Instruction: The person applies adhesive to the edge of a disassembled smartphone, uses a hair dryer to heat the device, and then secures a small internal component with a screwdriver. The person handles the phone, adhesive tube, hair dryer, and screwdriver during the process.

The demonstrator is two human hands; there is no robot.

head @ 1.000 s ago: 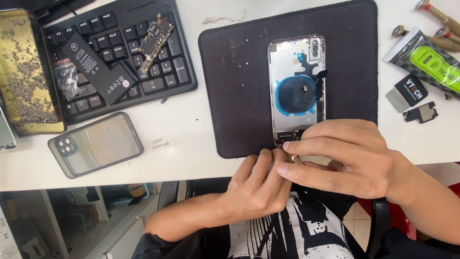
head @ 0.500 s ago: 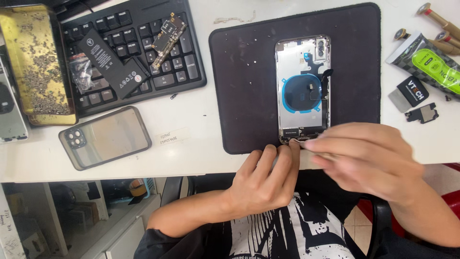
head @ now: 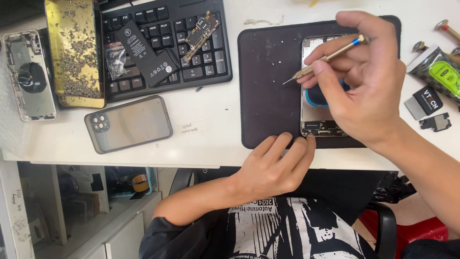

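Observation:
An opened phone housing (head: 320, 112) lies face up on a black work mat (head: 266, 96). My right hand (head: 364, 81) hovers over it and grips a thin brass screwdriver (head: 326, 58), its tip pointing left over the mat among a few tiny loose screws. My left hand (head: 275, 165) rests on the mat's near edge, fingertips touching the bottom end of the housing. Much of the housing is hidden under my right hand.
A black keyboard (head: 191, 67) at the back carries a phone battery (head: 143, 52) and a circuit board (head: 201, 29). A gold tray of screws (head: 74, 52), another opened housing (head: 28, 76), a cased phone (head: 128, 123) and small packets (head: 438, 72) lie around.
My right hand has lifted from the housing's bottom end and moved up over its middle, screwdriver now pointing left over the mat. The view has shifted right. My left hand stayed at the mat's edge.

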